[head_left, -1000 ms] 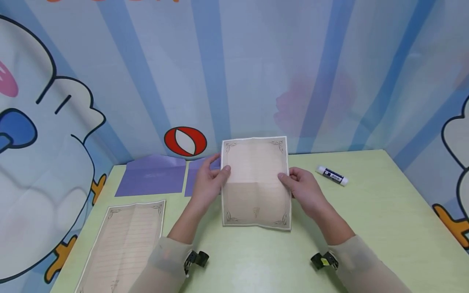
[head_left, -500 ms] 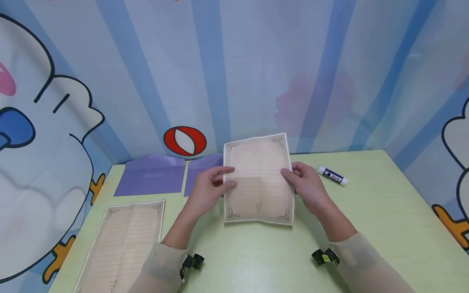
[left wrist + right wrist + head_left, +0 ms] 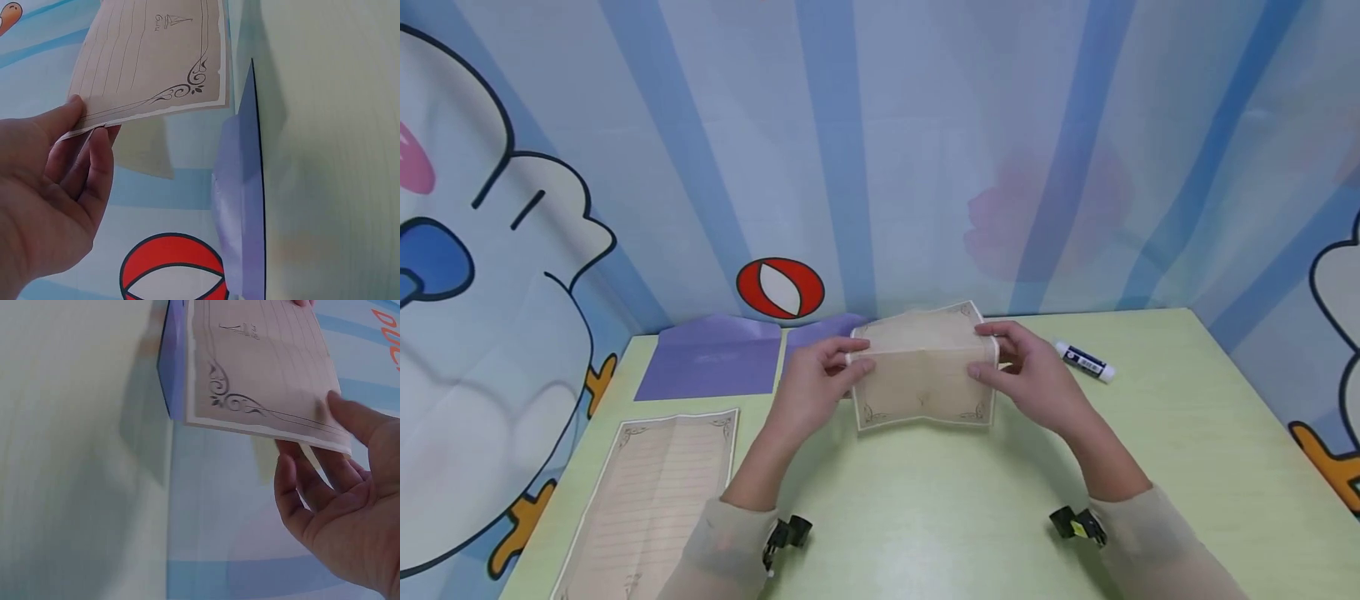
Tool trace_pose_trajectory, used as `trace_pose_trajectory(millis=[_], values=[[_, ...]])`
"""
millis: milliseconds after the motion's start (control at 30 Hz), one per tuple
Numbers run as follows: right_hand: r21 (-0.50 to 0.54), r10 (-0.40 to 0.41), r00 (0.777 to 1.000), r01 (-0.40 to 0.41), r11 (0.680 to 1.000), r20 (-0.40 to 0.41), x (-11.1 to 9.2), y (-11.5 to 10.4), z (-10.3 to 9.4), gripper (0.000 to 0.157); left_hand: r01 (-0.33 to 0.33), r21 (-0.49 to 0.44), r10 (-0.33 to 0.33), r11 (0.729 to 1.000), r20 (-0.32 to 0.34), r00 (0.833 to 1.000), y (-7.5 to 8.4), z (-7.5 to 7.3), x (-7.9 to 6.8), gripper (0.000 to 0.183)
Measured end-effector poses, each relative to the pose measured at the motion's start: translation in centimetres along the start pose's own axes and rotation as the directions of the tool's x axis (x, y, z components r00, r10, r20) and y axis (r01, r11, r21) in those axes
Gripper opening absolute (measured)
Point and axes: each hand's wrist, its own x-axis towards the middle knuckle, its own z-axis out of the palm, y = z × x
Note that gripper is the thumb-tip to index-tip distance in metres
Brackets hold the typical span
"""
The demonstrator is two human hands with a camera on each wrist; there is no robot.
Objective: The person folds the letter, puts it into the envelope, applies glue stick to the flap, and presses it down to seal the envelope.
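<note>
Both hands hold a beige letter sheet (image 3: pixel 922 387) with lines and scroll corners above the middle of the table. It bends at a crosswise crease, its upper part tilting back. My left hand (image 3: pixel 808 390) pinches the left edge near the crease between thumb and fingers. On the opposite edge my right hand (image 3: pixel 1043 385) pinches likewise, its thumb on the near face. In the left wrist view, a small sailboat drawing shows on the sheet (image 3: pixel 150 56). The right wrist view has the right thumb on the sheet (image 3: pixel 269 369) and fingers beneath it.
A second letter sheet (image 3: pixel 651 500) lies flat at the front left. Behind it is a purple envelope (image 3: pixel 711 362); another purple envelope (image 3: pixel 816 332) is partly hidden by the left hand. A glue stick (image 3: pixel 1086 362) lies right of the right hand. A printed curtain (image 3: pixel 917 167) hangs behind the table.
The held sheet has gone from nearly flat to bent at its crosswise crease, its top edge lower. Right-hand fingers have come over the edge; the left hand has shifted slightly.
</note>
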Motion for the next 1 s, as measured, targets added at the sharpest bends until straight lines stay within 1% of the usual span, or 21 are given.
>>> trace_pose_trajectory(millis=[67,133,200,300,367,433,567,633,700,767,800,900,967,1000], values=[[-0.074,-0.024,1.0,0.023,0.997,-0.015,-0.2,-0.3,-0.2,0.041,-0.013,0.039,0.014,0.999,-0.015,1.0,0.2,-0.2,-0.1,0.027],[-0.126,-0.045,0.998,0.04,0.991,-0.036,-0.4,-0.6,-0.5,0.032,-0.025,0.072,0.027,0.997,-0.026,0.999,0.3,-0.3,-0.2,0.024],[-0.156,-0.061,0.997,0.052,0.986,-0.056,-0.5,-0.8,-0.6,0.024,-0.04,0.082,0.043,0.996,-0.031,0.999,0.4,-0.4,-0.3,0.022],[-0.178,-0.084,0.993,0.069,0.982,-0.081,-0.6,-0.9,-0.8,0.018,-0.055,0.072,0.057,0.996,-0.032,0.998,0.3,-0.6,-0.3,0.018],[-0.181,-0.102,0.99,0.083,0.98,-0.099,-0.5,-0.9,-0.9,0.016,-0.062,0.051,0.063,0.997,-0.026,0.998,0.2,-0.7,-0.3,0.015],[-0.182,-0.114,0.987,0.092,0.979,-0.114,-0.4,-0.9,-1.0,0.016,-0.064,0.049,0.065,0.997,-0.017,0.998,0.1,-0.9,-0.2,0.012],[-0.136,-0.105,0.989,0.091,0.987,-0.105,-0.4,-0.9,-0.9,0.018,-0.078,0.051,0.077,0.996,0.022,0.997,-0.2,-1.3,-0.2,0.01],[-0.096,-0.085,0.993,0.077,0.992,-0.082,-0.4,-0.9,-0.9,0.02,-0.088,0.041,0.085,0.995,0.062,0.994,-0.2,-1.6,-0.3,0.008],[-0.052,-0.067,0.996,0.063,0.997,-0.06,-0.4,-0.9,-0.8,0.022,-0.088,0.003,0.087,0.996,0.129,0.988,-0.3,-1.7,-0.3,0.008],[-0.025,-0.06,0.997,0.059,0.998,-0.047,-0.5,-1.0,-0.7,0.023,-0.075,-0.056,0.085,0.996,0.212,0.974,-0.2,-1.9,-0.4,0.007],[-0.021,-0.06,0.997,0.06,0.998,-0.045,-0.5,-1.0,-0.7,0.023,-0.065,-0.088,0.086,0.994,0.259,0.962,-0.1,-1.9,-0.4,0.007],[-0.022,-0.068,0.997,0.067,0.997,-0.047,-0.6,-0.9,-0.6,0.023,-0.026,-0.171,0.092,0.985,0.391,0.916,0.0,-1.8,-0.5,0.016],[-0.022,-0.072,0.997,0.071,0.997,-0.043,-0.6,-0.8,-0.5,0.021,-0.006,-0.195,0.096,0.981,0.456,0.885,0.1,-1.6,-0.5,0.028],[-0.018,-0.071,0.997,0.071,0.997,-0.038,-0.6,-0.7,-0.4,0.02,-0.003,-0.194,0.097,0.981,0.48,0.872,0.2,-1.4,-0.5,0.032]])
